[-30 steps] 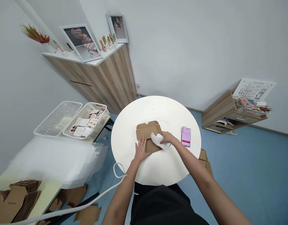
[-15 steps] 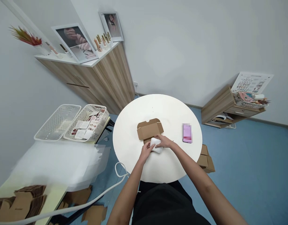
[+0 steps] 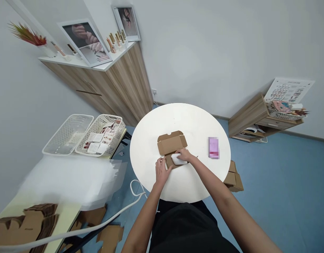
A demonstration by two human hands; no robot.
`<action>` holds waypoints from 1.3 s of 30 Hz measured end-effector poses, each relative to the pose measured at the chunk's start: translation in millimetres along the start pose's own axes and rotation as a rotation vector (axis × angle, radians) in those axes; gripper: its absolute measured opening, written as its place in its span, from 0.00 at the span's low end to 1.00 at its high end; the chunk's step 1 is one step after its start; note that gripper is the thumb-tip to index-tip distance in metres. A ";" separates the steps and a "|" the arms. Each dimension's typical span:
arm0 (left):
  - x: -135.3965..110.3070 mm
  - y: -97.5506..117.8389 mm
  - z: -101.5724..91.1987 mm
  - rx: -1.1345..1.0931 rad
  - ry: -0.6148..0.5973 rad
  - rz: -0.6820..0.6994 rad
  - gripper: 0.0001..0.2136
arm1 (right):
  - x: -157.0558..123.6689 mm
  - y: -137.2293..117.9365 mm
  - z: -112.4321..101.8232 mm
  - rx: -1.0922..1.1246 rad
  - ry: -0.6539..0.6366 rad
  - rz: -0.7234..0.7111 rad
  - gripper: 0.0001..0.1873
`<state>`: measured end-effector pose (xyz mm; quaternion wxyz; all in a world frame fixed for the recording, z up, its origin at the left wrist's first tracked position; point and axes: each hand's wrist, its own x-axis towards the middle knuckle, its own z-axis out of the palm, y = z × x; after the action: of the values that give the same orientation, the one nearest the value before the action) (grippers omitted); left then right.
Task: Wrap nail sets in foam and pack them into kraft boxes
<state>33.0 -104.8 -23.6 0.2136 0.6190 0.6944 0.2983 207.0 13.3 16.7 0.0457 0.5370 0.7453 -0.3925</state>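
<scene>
A small brown cardboard box [image 3: 170,162] lies on the round white table [image 3: 148,137], its lid [image 3: 172,143] folded back away from me. My left hand [image 3: 162,171] grips the box at its left side, thumb along the near edge and fingers on the far part of that side. In my right hand [image 3: 184,155] is a small white wrapped packet [image 3: 178,159], tilted over the right part of the box and partly inside it. What the wrapping holds is hidden.
A blurred pink-purple item [image 3: 213,148] lies at the table's right. On the left bench are two white baskets [image 3: 80,144], one with cards, a pile of white sheets [image 3: 77,179] and flat cardboard [image 3: 27,225]. A white hose [image 3: 109,223] crosses at lower left.
My left hand has let go of the white packet and taken hold of the box's left side. The right hand has carried the packet over the box. The whole view shifted slightly.
</scene>
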 end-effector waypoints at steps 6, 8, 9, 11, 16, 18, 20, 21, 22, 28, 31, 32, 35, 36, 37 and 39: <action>-10.7 -22.4 11.6 0.164 -0.146 0.068 0.22 | -10.5 -12.7 37.8 -0.288 0.127 -0.024 0.10; -8.2 -24.1 11.1 0.177 -0.148 0.072 0.20 | -19.0 -12.3 48.1 -0.362 0.242 -0.052 0.10; -6.8 -23.6 10.1 0.175 -0.143 0.072 0.19 | -23.0 -11.4 52.0 -0.377 0.288 -0.056 0.09; -4.4 -20.6 7.5 0.152 -0.125 0.072 0.17 | -29.6 -7.6 56.2 -0.361 0.358 -0.061 0.07; 6.5 -17.0 -1.0 -0.036 0.035 0.022 0.11 | -34.8 16.0 41.9 0.002 0.664 0.039 0.09; 19.4 -20.0 -5.0 -0.172 0.121 -0.138 0.12 | -31.3 29.4 26.9 0.224 0.778 0.188 0.13; 38.0 -22.8 -9.2 -0.304 0.143 -0.365 0.16 | -24.8 40.8 9.9 0.414 0.739 0.323 0.17; 48.5 -23.3 -11.3 -0.343 0.104 -0.454 0.18 | -20.8 44.8 1.6 0.489 0.671 0.374 0.20; 59.1 -23.2 -13.2 -0.377 0.048 -0.517 0.20 | -16.6 47.3 -6.2 0.553 0.584 0.403 0.22; 102.1 -15.5 -23.3 -0.459 -0.145 -0.593 0.20 | -0.5 38.3 -38.4 0.636 0.296 0.305 0.24; 106.9 -12.3 -32.3 -0.467 -0.226 -0.484 0.21 | -3.9 31.4 -47.5 0.606 0.270 0.244 0.20; 106.5 -10.6 -36.1 -0.462 -0.252 -0.443 0.22 | -6.7 29.9 -49.3 0.592 0.252 0.234 0.20; 99.1 -3.0 -47.2 -0.420 -0.293 -0.357 0.24 | -19.5 26.7 -50.1 0.508 0.200 0.208 0.18; 94.6 0.3 -50.0 -0.400 -0.300 -0.326 0.24 | -24.8 25.6 -48.6 0.466 0.197 0.193 0.16; 89.2 3.6 -52.2 -0.381 -0.301 -0.286 0.22 | -30.4 24.5 -46.5 0.424 0.203 0.174 0.15; 76.1 9.2 -54.4 -0.350 -0.281 -0.195 0.18 | -41.8 22.2 -40.2 0.363 0.248 0.134 0.11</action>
<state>-7.3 -37.3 27.9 0.4398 0.5381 0.6520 0.3030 257.2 9.3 52.9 -0.1176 0.6289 0.6250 -0.4472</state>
